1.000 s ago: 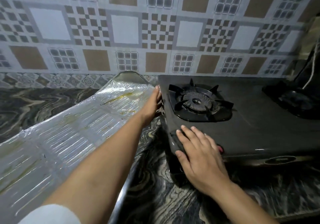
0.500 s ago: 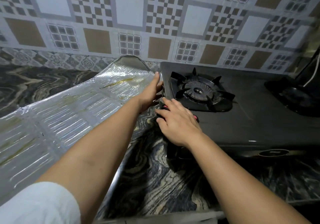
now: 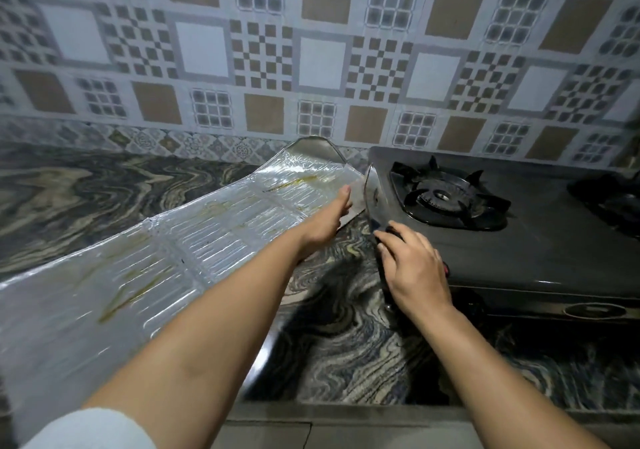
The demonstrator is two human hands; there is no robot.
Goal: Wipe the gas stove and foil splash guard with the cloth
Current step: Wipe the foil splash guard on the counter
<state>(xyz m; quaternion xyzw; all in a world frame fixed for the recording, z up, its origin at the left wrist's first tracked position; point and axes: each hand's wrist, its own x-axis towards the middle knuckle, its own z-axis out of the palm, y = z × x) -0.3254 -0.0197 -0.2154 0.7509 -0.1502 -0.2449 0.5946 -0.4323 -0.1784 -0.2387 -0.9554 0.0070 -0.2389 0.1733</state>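
Note:
The foil splash guard [image 3: 173,268] lies flat on the counter at the left, ribbed, shiny and streaked with yellow grease. Its far end reaches the black gas stove [image 3: 540,240]. My left hand [image 3: 329,220] grips that end of the guard right beside the stove. A narrow end panel of the guard [image 3: 370,188] stands edge-on against the stove's left side. My right hand [image 3: 412,268] has its fingers curled over this panel at the stove's front left corner. No cloth is in view.
The stove's left burner [image 3: 446,199] sits just behind my right hand; a second burner [image 3: 613,202] is at the far right. A red knob [image 3: 446,270] peeks from under my right hand. The dark marbled counter [image 3: 69,192] runs to the tiled wall [image 3: 311,50].
My right hand slid from lying flat on the stove's front corner to its left edge and curled its fingers there. The left hand kept hold of the guard's end, and the narrow panel now stands upright.

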